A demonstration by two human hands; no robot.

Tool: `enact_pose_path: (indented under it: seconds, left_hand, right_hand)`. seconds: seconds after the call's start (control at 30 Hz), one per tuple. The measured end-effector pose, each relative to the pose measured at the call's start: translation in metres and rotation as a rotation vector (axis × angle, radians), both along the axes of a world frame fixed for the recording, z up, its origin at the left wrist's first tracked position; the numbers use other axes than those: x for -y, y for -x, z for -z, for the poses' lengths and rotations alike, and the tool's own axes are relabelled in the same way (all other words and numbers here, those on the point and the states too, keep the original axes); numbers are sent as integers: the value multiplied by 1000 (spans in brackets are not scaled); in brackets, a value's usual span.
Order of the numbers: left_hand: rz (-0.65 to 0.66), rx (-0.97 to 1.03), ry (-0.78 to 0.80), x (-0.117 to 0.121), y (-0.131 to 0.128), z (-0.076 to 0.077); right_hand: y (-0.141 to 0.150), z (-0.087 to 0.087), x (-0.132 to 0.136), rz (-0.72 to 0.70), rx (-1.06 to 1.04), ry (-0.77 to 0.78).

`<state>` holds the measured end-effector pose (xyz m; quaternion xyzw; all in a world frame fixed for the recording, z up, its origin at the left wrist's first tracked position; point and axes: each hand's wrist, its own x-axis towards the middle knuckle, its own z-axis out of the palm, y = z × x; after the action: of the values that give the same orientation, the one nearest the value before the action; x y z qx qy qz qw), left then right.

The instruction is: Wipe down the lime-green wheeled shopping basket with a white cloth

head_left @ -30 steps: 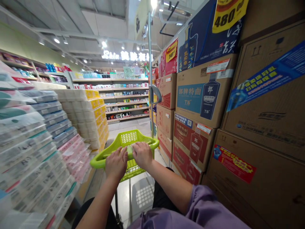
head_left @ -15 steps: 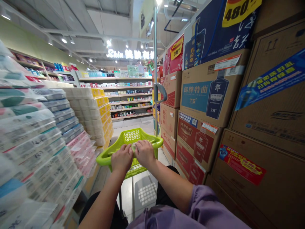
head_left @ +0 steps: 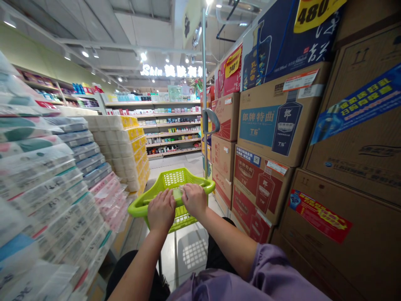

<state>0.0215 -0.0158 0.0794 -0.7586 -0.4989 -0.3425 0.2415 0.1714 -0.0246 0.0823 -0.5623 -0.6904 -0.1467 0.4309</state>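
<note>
The left hand (head_left: 160, 212) and right hand (head_left: 194, 200) are both closed over the lime-green handle (head_left: 140, 207) of a plastic shopping basket (head_left: 172, 180), fingers wrapped down on top, so a proper grip is had on both sides. A pale green bit shows between the hands, but what it is can't really be told from here. The handle is set crosswise in front of the body, slightly tilted, with its right end sitting higher in the frame, while the basket's long axis points straight ahead, away from the person. The right hand is nearer the metal pole (head_left: 203, 83), the left nearer the wrapped packs of toilet paper (head_left: 40, 179). A purple sleeve (head_left: 263, 267) is seen on the right arm. Cartons of baijiu (head_left: 269, 117) are stacked up the right side, yellow-labelled tissue rolls (head_left: 120, 146) are piled on the left, and shelves of packaged goods (head_left: 173, 129) line the far end of the aisle.
</note>
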Motion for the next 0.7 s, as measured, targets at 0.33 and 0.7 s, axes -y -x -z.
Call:
enact_pose_path:
  seconds: [0.33, 0.7]
  left_hand:
    - [82, 1, -50, 4, 9, 11]
    - [85, 45, -42, 2, 10, 12]
  right_hand:
    - [-4, -7, -1, -78, -72, 47]
    - [18, 2, 10, -200, 78, -30]
